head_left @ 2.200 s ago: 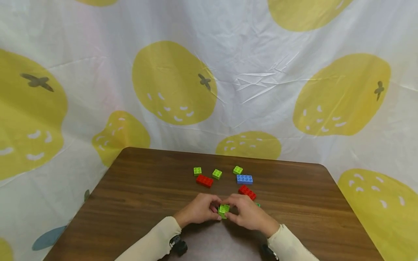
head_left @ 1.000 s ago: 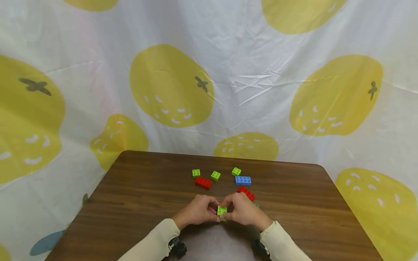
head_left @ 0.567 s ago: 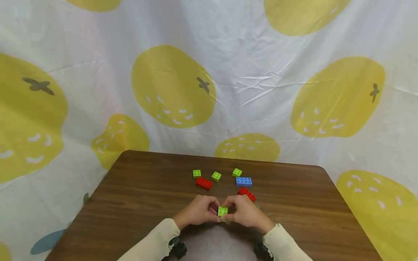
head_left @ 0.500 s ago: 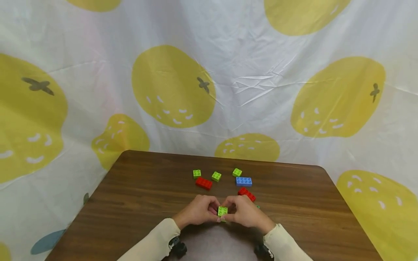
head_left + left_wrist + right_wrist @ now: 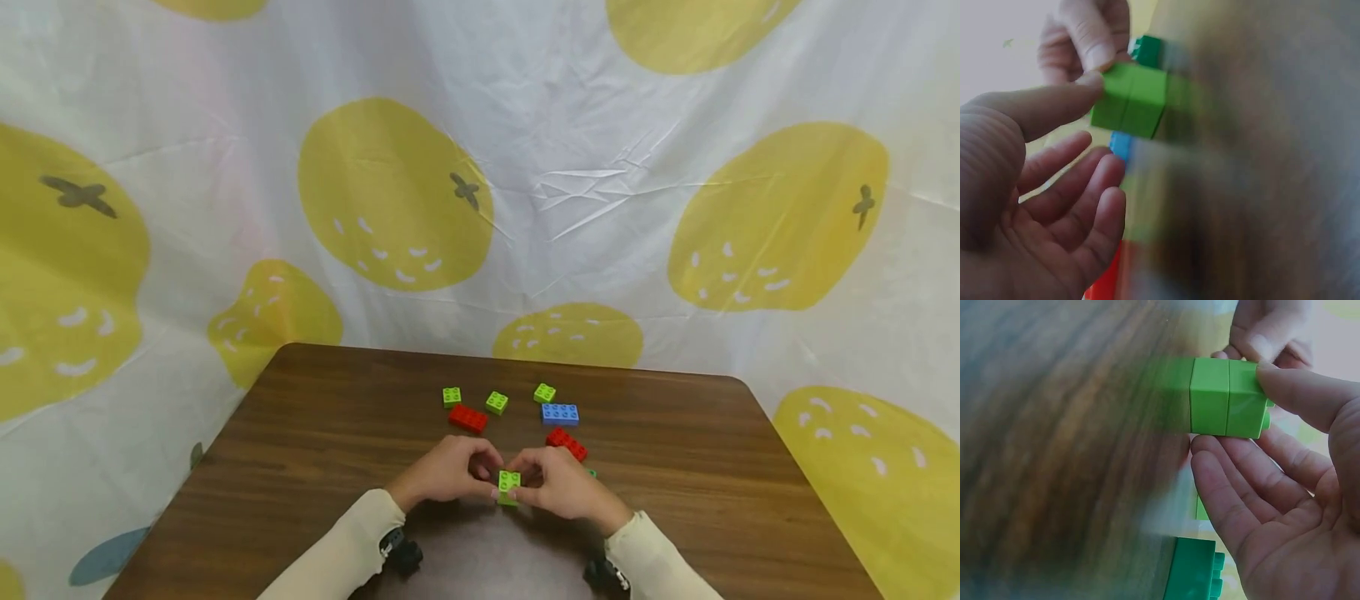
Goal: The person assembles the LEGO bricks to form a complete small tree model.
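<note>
Two lime green toy bricks, one on top of the other, form a small stack (image 5: 508, 480) on the table between both hands. A straight seam between the two bricks (image 5: 1227, 400) shows in the right wrist view. My right hand (image 5: 567, 485) pinches the stack, thumb on the near side and fingers on the far side. On the other side, my left hand (image 5: 447, 472) has its fingers spread away from the bricks. Its thumb tip (image 5: 1088, 84) lies right at the stack's edge in the left wrist view.
Beyond the hands lie three single lime bricks (image 5: 497, 402), a red brick (image 5: 468, 418), another red brick (image 5: 567, 443) and a blue brick (image 5: 560, 413). A dark green brick (image 5: 1192, 569) sits beside the right hand. A lemon-print cloth (image 5: 570, 250) hangs behind the wooden table (image 5: 337, 400).
My left hand's fingers have loosened from the lime stack and moved slightly left and away. The right hand keeps its pinch, and the loose bricks stay where they were.
</note>
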A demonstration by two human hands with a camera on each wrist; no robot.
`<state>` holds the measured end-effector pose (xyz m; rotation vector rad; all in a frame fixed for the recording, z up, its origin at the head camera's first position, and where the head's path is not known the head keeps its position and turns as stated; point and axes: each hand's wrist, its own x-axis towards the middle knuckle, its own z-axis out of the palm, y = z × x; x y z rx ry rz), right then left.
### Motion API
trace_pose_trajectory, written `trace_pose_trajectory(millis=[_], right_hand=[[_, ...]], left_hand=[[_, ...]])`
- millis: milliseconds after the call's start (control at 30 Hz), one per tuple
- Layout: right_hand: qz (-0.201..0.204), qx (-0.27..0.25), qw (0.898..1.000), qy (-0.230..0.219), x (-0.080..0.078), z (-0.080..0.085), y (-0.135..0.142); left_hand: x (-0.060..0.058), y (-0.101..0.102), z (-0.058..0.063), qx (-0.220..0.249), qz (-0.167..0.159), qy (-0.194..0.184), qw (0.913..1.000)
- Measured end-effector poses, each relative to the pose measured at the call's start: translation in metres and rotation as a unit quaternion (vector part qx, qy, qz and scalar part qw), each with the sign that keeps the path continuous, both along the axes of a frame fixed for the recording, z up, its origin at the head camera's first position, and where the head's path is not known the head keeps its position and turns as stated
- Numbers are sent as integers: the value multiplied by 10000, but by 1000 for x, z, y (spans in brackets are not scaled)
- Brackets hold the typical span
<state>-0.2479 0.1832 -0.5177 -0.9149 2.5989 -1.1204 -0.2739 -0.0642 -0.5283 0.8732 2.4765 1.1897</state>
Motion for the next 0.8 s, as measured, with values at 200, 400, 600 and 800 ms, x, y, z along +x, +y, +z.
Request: trace_pose_trajectory(millis=[200, 400, 600, 800], right_hand=[[-62, 140, 9999, 66, -1, -1, 0], [-134, 213, 9997, -67, -1, -1, -3], [-132, 260, 9996, -27, -1, 2, -4], [-32, 187, 9998, -40, -1, 2, -4]], left_hand=[[-16, -12, 10, 65, 383, 423, 9983], [-39, -26, 12, 379, 1098, 464, 9921], [-63, -38, 10, 496, 1691, 568, 9827], [-80, -47, 1, 453, 2153, 640, 9734]])
